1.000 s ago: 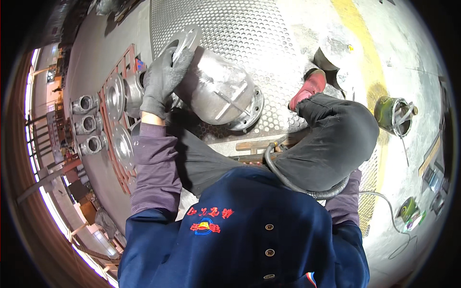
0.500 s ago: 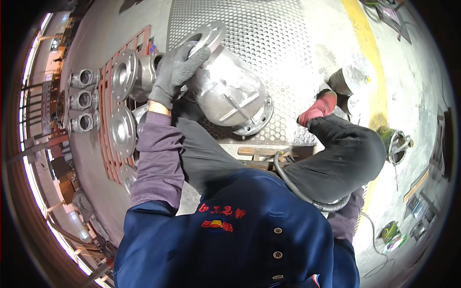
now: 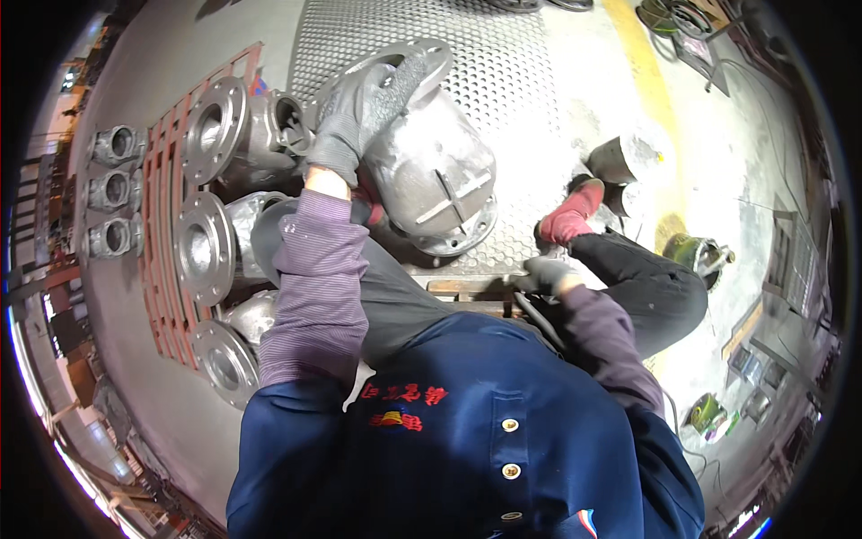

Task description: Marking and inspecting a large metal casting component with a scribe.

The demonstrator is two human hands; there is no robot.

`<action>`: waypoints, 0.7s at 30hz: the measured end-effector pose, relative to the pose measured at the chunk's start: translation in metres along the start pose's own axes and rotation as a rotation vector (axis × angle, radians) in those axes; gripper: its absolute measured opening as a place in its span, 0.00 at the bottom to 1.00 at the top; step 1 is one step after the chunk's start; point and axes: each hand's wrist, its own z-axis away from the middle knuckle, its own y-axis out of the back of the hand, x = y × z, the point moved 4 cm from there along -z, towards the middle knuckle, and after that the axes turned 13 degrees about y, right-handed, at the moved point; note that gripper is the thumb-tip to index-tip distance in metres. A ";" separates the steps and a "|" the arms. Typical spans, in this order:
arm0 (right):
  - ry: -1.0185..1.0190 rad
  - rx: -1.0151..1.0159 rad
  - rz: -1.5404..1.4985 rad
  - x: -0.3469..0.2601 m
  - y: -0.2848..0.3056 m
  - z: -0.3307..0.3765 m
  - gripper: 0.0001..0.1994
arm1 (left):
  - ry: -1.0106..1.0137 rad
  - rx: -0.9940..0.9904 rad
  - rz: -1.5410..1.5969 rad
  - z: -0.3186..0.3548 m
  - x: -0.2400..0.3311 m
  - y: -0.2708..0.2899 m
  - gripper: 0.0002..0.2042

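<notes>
A large silver cast-metal valve body (image 3: pixel 431 166) with round flanges lies tilted between my legs, on a perforated metal plate (image 3: pixel 346 36). My left hand (image 3: pixel 373 108), in a grey glove, is laid over its upper flange (image 3: pixel 435 54), with the fingers curled along the rim. The flange at its lower end sits against the plate. Near my right knee my right hand (image 3: pixel 543 274), also gloved, is closed at the end of a dark hose (image 3: pixel 541 325). The fingers partly hide what they grip there, beside a wooden piece (image 3: pixel 458 287).
More flanged valve bodies (image 3: pixel 205 247) stand at my left by a red slatted rack (image 3: pixel 171 296), with smaller castings (image 3: pixel 115 189) beyond. On the right are a cut metal cylinder (image 3: pixel 620 160), a green bucket (image 3: pixel 696 256) and a yellow floor stripe (image 3: pixel 642 72).
My right hand has come up into view and closed at the hose end. My left hand has slid further right along the flange. The view has shifted slightly.
</notes>
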 end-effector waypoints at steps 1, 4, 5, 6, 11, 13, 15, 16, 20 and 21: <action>0.051 -0.054 -0.005 0.007 -0.026 -0.024 0.24 | -0.037 0.030 0.065 -0.003 -0.003 0.000 0.28; 0.354 0.038 0.299 -0.044 -0.010 0.001 0.14 | -0.179 0.074 0.082 -0.011 -0.036 -0.003 0.28; 0.263 0.058 0.219 -0.039 -0.003 0.008 0.15 | -0.200 0.099 0.030 -0.011 -0.028 -0.002 0.27; 0.202 -0.389 0.255 -0.013 -0.003 -0.013 0.16 | -0.223 0.083 0.047 -0.012 -0.011 -0.002 0.27; -0.038 0.510 -1.049 -0.044 0.057 0.087 0.16 | -0.068 0.052 0.107 -0.012 -0.024 0.010 0.26; 0.281 0.794 -0.992 -0.063 0.077 0.124 0.19 | -0.094 0.058 0.134 -0.019 -0.027 0.004 0.27; 0.424 0.927 -1.502 -0.087 0.092 0.144 0.23 | -0.390 0.227 0.185 -0.020 -0.027 0.001 0.27; 0.653 0.904 -1.569 -0.103 0.104 0.141 0.24 | -0.397 0.231 0.193 -0.017 -0.013 0.007 0.27; 0.697 0.894 -1.728 -0.140 0.146 0.107 0.22 | -0.171 0.095 0.237 -0.016 -0.009 0.013 0.27; 0.663 0.938 -1.558 -0.155 0.161 0.100 0.22 | -0.152 0.039 0.294 -0.012 -0.007 0.016 0.27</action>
